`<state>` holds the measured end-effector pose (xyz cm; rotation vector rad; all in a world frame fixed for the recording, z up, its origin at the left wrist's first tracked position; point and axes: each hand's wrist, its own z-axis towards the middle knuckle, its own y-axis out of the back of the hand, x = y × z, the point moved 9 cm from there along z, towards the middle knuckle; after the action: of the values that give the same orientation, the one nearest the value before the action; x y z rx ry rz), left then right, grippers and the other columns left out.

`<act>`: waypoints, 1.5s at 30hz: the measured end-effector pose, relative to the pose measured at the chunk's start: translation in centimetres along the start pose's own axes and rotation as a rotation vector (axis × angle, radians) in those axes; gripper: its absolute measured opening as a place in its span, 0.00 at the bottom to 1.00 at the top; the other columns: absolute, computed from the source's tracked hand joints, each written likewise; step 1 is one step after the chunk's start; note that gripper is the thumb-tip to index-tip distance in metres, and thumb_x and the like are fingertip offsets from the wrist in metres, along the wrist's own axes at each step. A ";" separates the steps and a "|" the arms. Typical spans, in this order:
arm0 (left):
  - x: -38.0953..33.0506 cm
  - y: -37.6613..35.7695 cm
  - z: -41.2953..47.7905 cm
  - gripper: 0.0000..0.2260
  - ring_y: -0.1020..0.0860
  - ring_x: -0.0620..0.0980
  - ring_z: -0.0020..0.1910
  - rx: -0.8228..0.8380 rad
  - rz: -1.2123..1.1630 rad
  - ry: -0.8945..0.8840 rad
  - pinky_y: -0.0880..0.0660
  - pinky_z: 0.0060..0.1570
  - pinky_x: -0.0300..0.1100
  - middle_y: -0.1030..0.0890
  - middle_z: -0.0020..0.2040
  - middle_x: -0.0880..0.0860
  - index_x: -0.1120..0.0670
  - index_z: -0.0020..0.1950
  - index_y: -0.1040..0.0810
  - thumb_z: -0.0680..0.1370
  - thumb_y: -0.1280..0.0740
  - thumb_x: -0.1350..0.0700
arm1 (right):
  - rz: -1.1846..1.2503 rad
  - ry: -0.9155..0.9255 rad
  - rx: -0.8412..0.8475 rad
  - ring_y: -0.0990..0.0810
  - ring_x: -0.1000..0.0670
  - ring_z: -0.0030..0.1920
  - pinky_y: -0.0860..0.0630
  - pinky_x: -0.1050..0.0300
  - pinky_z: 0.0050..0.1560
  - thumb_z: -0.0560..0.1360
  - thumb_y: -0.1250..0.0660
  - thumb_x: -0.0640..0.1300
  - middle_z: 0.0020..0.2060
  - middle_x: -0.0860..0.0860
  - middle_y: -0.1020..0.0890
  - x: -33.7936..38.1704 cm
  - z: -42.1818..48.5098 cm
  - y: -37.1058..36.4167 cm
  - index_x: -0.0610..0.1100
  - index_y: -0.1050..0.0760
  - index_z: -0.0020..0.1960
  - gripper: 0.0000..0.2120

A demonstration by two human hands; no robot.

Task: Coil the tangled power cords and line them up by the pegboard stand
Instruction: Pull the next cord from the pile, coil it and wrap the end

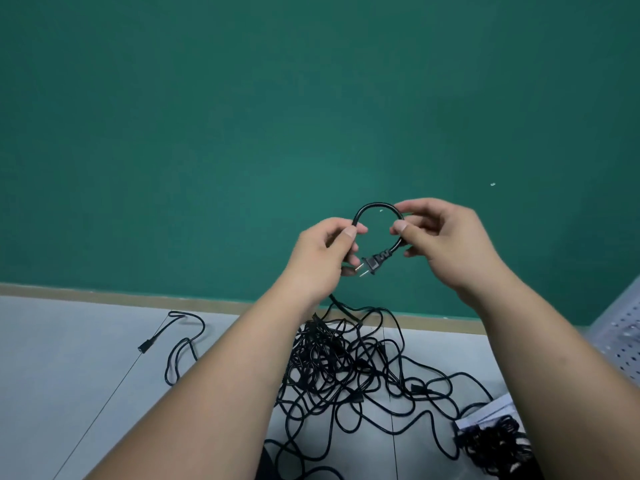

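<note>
Head view: pinching raised cord [375, 206] with left hand [323, 252] on one side of a small loop and with right hand [440, 237] on the other, just above plug [372, 265], before green wall [242, 133]. Below on floor [69, 358]: tangle [346, 368] of black cords, linked upward to left hand. At right edge: pegboard [623, 341], with dark bundle [495, 445] near it.

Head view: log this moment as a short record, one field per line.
held cord: black power cord, bent into one small loop between the hands
left hand: pinches the loop's left side
right hand: pinches the loop's right side, above the plug
plug: two-prong, prongs pointing down-left
pile: tangled cords on the floor below the hands
stray cord: lies apart, left of the pile
pegboard stand: right edge
</note>
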<state>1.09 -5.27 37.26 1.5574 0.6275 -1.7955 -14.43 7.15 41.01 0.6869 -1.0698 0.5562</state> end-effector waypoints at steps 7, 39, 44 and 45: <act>0.7 -0.1 1.0 0.05 0.19 0.47 0.39 0.073 0.135 -0.008 0.19 0.48 0.48 0.18 0.43 0.51 0.51 0.54 0.14 0.84 0.31 0.54 | -0.023 0.033 -0.121 0.13 0.52 0.45 0.14 0.51 0.51 0.81 0.28 0.38 0.43 0.52 0.11 0.1 0.0 1.7 0.49 0.15 0.56 0.08; -0.1 2.6 2.6 0.25 0.26 0.30 0.66 -0.190 -0.114 -0.164 0.31 0.64 0.26 0.25 0.73 0.42 0.48 0.82 0.37 0.86 0.38 0.48 | 0.046 -0.149 0.379 0.25 0.50 0.36 0.30 0.57 0.41 0.87 0.37 0.42 0.37 0.49 0.19 -2.1 -0.4 -5.5 0.47 0.14 0.58 0.12; -0.3 2.7 2.0 0.12 0.18 0.50 0.42 -0.222 -0.250 -0.122 0.18 0.58 0.58 0.20 0.37 0.46 0.54 0.62 0.21 0.86 0.36 0.47 | 0.005 -0.111 0.363 0.25 0.49 0.36 0.28 0.55 0.40 0.86 0.35 0.42 0.41 0.47 0.13 -1.6 -0.5 -5.5 0.47 0.17 0.59 0.08; 0.2 2.7 2.0 0.13 0.21 0.50 0.36 -0.234 -0.282 -0.080 0.16 0.53 0.58 0.24 0.32 0.45 0.55 0.60 0.21 0.86 0.36 0.46 | -0.013 -0.099 0.324 0.24 0.49 0.36 0.28 0.53 0.40 0.85 0.35 0.42 0.41 0.46 0.12 -1.4 -0.3 -5.3 0.45 0.19 0.59 0.06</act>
<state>1.74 -8.55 37.63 1.2833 1.0203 -1.8978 -11.03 3.75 38.36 1.0131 -1.0765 0.6983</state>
